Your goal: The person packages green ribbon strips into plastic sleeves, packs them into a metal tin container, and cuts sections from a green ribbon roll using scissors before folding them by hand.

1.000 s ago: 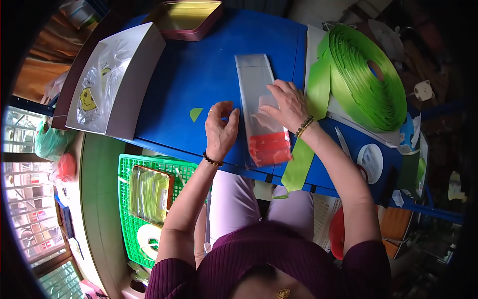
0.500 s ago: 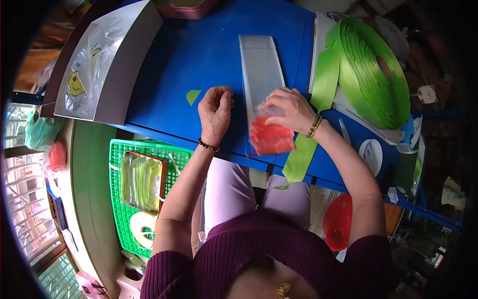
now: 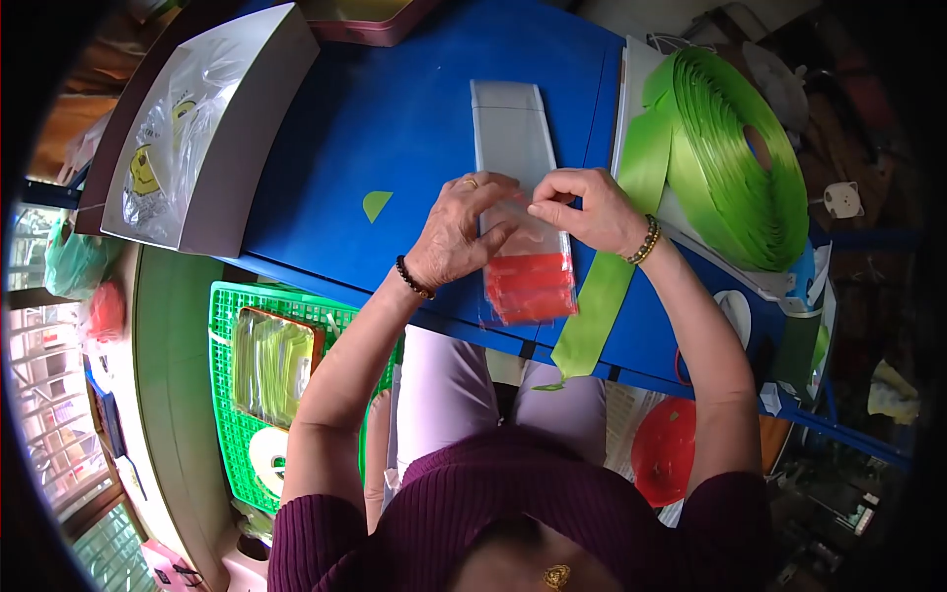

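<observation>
Head view: your left hand (image 3: pixel 466 235) is over the bags (image 3: pixel 531 286), thumb and fingers apart; your right hand (image 3: pixel 592 212) has thumb and forefinger drawn close, any grip undeterminable. Bags lie on the table (image 3: pixel 395 109), beside the ribbon strip (image 3: pixel 595 314).
</observation>
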{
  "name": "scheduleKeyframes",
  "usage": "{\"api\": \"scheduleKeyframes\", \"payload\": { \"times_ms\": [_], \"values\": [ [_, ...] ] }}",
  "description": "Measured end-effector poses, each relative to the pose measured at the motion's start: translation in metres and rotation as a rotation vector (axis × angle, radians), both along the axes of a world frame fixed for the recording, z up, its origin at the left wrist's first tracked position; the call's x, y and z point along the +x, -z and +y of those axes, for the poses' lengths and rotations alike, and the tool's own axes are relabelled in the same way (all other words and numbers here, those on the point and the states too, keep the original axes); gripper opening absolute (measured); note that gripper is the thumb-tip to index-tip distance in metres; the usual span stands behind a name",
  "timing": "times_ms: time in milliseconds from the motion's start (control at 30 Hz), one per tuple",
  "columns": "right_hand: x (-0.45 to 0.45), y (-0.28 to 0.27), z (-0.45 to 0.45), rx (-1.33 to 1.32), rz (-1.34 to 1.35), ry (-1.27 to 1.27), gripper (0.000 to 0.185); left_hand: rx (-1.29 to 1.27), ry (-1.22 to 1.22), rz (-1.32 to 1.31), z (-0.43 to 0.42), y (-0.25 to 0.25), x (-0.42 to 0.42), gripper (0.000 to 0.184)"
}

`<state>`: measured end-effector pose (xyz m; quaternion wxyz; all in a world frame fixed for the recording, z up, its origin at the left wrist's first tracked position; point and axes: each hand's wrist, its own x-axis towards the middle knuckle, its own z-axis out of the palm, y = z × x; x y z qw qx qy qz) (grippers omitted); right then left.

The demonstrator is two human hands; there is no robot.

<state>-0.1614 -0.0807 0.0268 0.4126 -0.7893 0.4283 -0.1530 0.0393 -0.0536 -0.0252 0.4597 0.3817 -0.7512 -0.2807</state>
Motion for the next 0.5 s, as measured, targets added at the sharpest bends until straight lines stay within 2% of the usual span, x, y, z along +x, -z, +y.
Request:
{"api": "scheduleKeyframes", "payload": {
  "times_ms": [67, 100, 133, 167, 200, 233, 267, 300, 367, 500],
  "values": [
    [0.004, -0.004, 0.005, -0.321, -0.192, 0.057, 0.008, 0.037, 0.074, -0.015, -0.009, 0.009, 0.001, 0.020],
    [0.008, -0.007, 0.010, -0.490, -0.254, 0.207, 0.013, 0.040, 0.077, -0.014, -0.009, 0.010, 0.000, 0.020],
    [0.006, -0.010, 0.018, -0.486, -0.252, 0.209, 0.013, 0.163, -0.009, 0.062, -0.009, 0.012, -0.001, 0.013],
    [0.002, -0.013, 0.027, -0.597, -0.233, 0.262, 0.012, 0.286, -0.098, 0.137, -0.009, 0.014, -0.001, 0.012],
    [-0.002, -0.014, 0.036, -0.705, -0.214, 0.315, 0.012, 0.292, -0.101, 0.138, -0.010, 0.018, 0.000, 0.012],
    [-0.005, -0.004, 0.046, -0.559, -0.181, 0.266, 0.016, 0.421, -0.105, 0.274, -0.011, 0.022, 0.001, 0.013],
    [-0.005, 0.007, 0.049, -0.554, -0.183, 0.272, 0.016, 0.548, -0.106, 0.409, -0.012, 0.025, 0.002, 0.014],
    [-0.005, 0.017, 0.049, -0.571, -0.062, 0.178, 0.018, 0.574, -0.097, 0.469, -0.012, 0.025, 0.003, 0.014],
    [-0.008, 0.033, 0.048, -0.504, 0.116, 0.065, 0.022, 0.569, -0.096, 0.483, -0.012, 0.027, 0.001, 0.014],
    [-0.012, 0.048, 0.028, -0.466, 0.079, -0.024, 0.017, 0.521, -0.074, 0.448, -0.008, 0.034, 0.002, 0.013]
  ]
}}
